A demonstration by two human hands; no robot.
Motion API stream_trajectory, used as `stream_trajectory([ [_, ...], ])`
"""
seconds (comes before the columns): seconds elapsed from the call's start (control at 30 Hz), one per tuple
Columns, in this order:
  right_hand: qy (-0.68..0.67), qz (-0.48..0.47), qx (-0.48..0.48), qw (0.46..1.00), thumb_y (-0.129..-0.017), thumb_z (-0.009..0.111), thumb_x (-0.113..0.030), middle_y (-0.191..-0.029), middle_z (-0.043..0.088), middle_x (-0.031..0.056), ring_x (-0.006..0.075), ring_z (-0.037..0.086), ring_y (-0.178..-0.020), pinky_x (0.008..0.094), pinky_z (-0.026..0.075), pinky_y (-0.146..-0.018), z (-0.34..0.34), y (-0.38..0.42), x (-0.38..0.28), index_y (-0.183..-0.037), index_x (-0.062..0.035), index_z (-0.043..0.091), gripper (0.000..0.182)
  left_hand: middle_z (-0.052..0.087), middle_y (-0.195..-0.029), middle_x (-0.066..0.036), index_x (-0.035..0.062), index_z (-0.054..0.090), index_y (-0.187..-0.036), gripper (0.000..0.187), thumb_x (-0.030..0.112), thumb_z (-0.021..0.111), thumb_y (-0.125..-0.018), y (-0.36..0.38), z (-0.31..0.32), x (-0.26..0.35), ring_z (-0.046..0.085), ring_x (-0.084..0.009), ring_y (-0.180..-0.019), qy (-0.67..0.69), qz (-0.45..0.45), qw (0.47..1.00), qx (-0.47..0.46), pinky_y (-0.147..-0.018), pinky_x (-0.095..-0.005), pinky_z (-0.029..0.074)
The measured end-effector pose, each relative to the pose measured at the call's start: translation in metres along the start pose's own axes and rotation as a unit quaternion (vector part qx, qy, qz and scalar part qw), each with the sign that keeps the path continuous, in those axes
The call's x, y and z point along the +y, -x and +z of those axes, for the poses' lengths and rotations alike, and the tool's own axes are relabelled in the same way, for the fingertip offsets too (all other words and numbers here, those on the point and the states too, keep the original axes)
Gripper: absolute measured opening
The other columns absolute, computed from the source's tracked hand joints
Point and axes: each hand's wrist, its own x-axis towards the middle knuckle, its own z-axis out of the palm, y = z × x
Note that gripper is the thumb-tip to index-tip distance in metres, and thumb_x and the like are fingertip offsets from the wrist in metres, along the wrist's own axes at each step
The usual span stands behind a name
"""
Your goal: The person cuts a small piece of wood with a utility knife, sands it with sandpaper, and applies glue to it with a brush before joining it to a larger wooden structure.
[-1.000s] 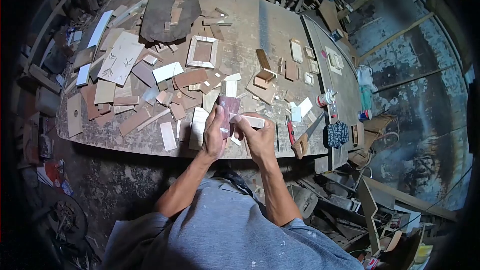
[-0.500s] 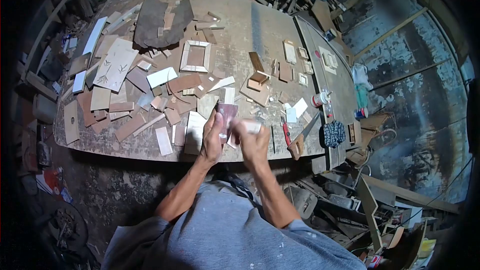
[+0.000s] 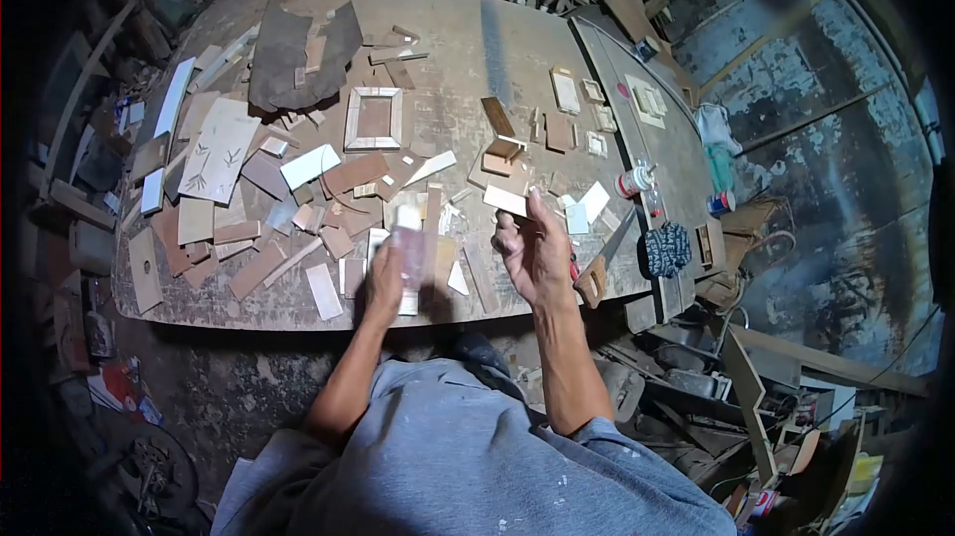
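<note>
My left hand (image 3: 384, 282) is closed around a purplish-brown strip that looks like sandpaper (image 3: 411, 250); it is blurred by motion, with something pale at its upper end. Held up to the right of it, my right hand (image 3: 542, 256) pinches a small pale rectangular wood piece (image 3: 504, 200) between thumb and fingers. The two hands are apart, both over the table's near edge. Beyond the right hand lies a small wooden assembly (image 3: 500, 155) with an upright part.
Wood offcuts cover the left of the worktable (image 3: 443, 29), around a square frame (image 3: 373, 118). At the right are a handsaw (image 3: 594, 279), a white bottle (image 3: 635, 181) and a dark patterned cloth bundle (image 3: 667, 250).
My right hand has drawn away from the strip and lifted to the right, turning the wood piece into view. My left hand has shifted left and slightly down, still holding the strip.
</note>
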Motion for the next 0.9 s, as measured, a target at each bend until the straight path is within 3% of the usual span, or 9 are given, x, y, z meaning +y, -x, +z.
stream_trajectory([
  [0.13, 0.020, 0.007, -0.052, 0.998, -0.104, 0.057, -0.029, -0.078, 0.054, 0.0043, 0.0136, 0.049, -0.062, 0.0247, 0.038, -0.054, -0.034, -0.004, 0.006, -0.105, -0.0037, 0.059, 0.026, 0.067, -0.081, -0.020, -0.0040, 0.062, -0.111, 0.040, 0.034, 0.049, -0.104, -0.014, -0.044, -0.051, 0.065, -0.0367, -0.073, -0.450, 0.087, 0.877, 0.144, -0.067, -0.0456, 0.052],
  [0.23, 0.092, 0.013, -0.018, 0.996, -0.099, 0.065, -0.017, -0.077, 0.055, 0.0025, 0.0114, 0.050, -0.061, 0.0228, 0.039, -0.053, -0.044, -0.009, 0.000, -0.106, -0.0033, 0.061, 0.016, 0.067, -0.086, -0.024, -0.0042, 0.064, -0.111, 0.034, 0.026, 0.055, -0.099, -0.004, -0.047, -0.051, 0.063, -0.0465, -0.079, -0.565, 0.049, 0.814, 0.123, -0.074, -0.0515, 0.051],
  [0.33, 0.221, 0.015, -0.019, 0.975, -0.097, 0.067, -0.012, -0.076, 0.059, 0.0024, 0.0088, 0.052, -0.063, 0.0220, 0.040, -0.054, -0.076, -0.028, -0.007, -0.109, 0.0005, 0.064, 0.017, 0.069, -0.096, -0.025, -0.0049, 0.067, -0.109, 0.031, 0.022, 0.058, -0.097, 0.009, -0.018, -0.024, 0.065, -0.0464, -0.086, -0.634, 0.222, 0.687, 0.277, -0.079, -0.0533, 0.051],
  [0.37, 0.264, 0.016, -0.019, 0.964, -0.097, 0.067, -0.010, -0.076, 0.061, 0.0025, 0.0079, 0.053, -0.063, 0.0220, 0.041, -0.055, -0.084, -0.035, -0.011, -0.109, 0.0019, 0.066, 0.018, 0.070, -0.109, -0.023, -0.0048, 0.068, -0.114, 0.030, 0.019, 0.062, -0.096, 0.008, -0.008, -0.012, 0.070, -0.0385, -0.091, -0.611, 0.197, 0.726, 0.247, -0.078, -0.0465, 0.055],
  [0.43, 0.288, 0.024, -0.052, 0.956, -0.096, 0.067, -0.009, -0.077, 0.063, 0.0030, 0.0085, 0.055, -0.064, 0.0219, 0.043, -0.056, -0.098, -0.046, -0.019, -0.109, 0.0028, 0.066, 0.017, 0.070, -0.113, -0.017, -0.0027, 0.067, -0.121, 0.030, 0.017, 0.062, -0.098, -0.010, 0.036, 0.006, 0.071, -0.0253, -0.094, -0.286, 0.081, 0.945, 0.138, -0.077, -0.0352, 0.057],
  [0.47, 0.301, 0.028, -0.069, 0.951, -0.096, 0.067, -0.008, -0.077, 0.064, 0.0033, 0.0087, 0.057, -0.065, 0.0218, 0.044, -0.057, -0.106, -0.052, -0.023, -0.108, 0.0032, 0.067, 0.017, 0.070, -0.111, -0.011, -0.0005, 0.067, -0.126, 0.031, 0.016, 0.063, -0.100, -0.009, 0.075, 0.043, 0.069, -0.0167, -0.096, -0.131, -0.042, 0.987, 0.084, -0.079, -0.0260, 0.055],
  [0.5, 0.308, 0.043, -0.082, 0.947, -0.096, 0.067, -0.007, -0.077, 0.065, 0.0036, 0.0081, 0.058, -0.066, 0.0219, 0.046, -0.059, -0.115, -0.060, -0.027, -0.112, 0.0043, 0.066, 0.020, 0.070, -0.104, -0.009, -0.0009, 0.067, -0.127, 0.032, 0.009, 0.067, -0.097, -0.015, 0.101, 0.054, 0.068, -0.0149, -0.090, 0.033, -0.026, 0.999, 0.008, -0.077, -0.0254, 0.055],
  [0.6, 0.306, 0.052, -0.098, 0.945, -0.094, 0.067, -0.002, -0.079, 0.066, 0.0044, 0.0081, 0.058, -0.067, 0.0218, 0.046, -0.060, -0.131, -0.076, -0.046, -0.117, 0.0043, 0.063, 0.024, 0.071, -0.101, -0.007, -0.0019, 0.064, -0.130, 0.039, 0.008, 0.073, -0.093, -0.035, 0.155, 0.067, 0.065, -0.0087, -0.087, -0.116, 0.101, 0.985, -0.083, -0.072, -0.0227, 0.055],
  [0.9, 0.315, 0.053, -0.112, 0.941, -0.094, 0.063, 0.004, -0.106, 0.073, 0.0149, 0.0158, 0.071, -0.097, 0.0256, 0.056, -0.085, -0.194, -0.109, -0.091, -0.130, 0.0057, 0.057, 0.037, 0.072, -0.096, -0.011, -0.0069, 0.064, -0.125, 0.039, -0.002, 0.074, -0.089, -0.094, 0.191, 0.060, 0.070, -0.0142, -0.078, -0.076, -0.014, 0.994, -0.078, -0.070, -0.0249, 0.059],
])
